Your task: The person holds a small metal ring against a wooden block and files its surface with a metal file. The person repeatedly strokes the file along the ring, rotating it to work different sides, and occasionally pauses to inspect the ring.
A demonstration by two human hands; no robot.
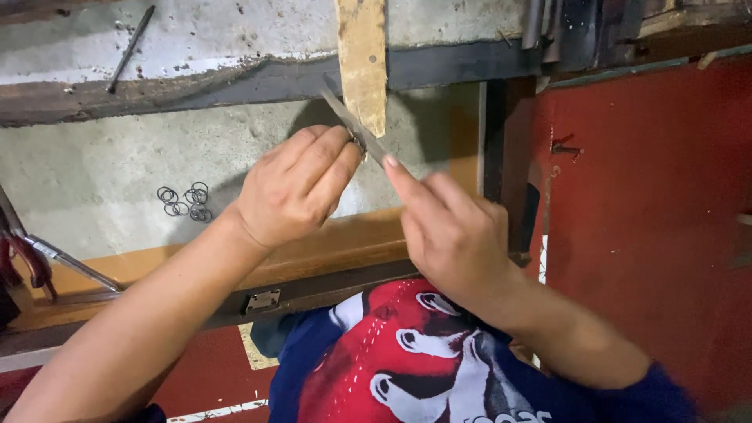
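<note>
1. The left hand is curling into a loose fist above the tabletop, its fingers closing around something small at the fingertips; the piece is mostly hidden, so I cannot tell what it is.
2. The right hand is gripping a thin metal file, with the index finger lying straight along the blade and the other fingers wrapping the hidden handle end.
3. The file is slanting up and to the left from the right hand, crossing just past the left fingertips and touching the small piece held there.
4. The file's far tip is lying in front of the lower end of an upright wooden strip that is standing against the back of the tabletop.
5. A small cluster of thin wire rings is lying on the grey tabletop, to the left of the left hand and well apart from it.
6. A pair of pliers with red handles is resting at the far left edge, near the wooden front rim of the tabletop.
7. A thin dark rod is lying on the upper ledge at the back.
8. A red panel is filling the right side of the view.
9. The person's blue and red shirt is showing at the bottom, below both forearms.
</note>
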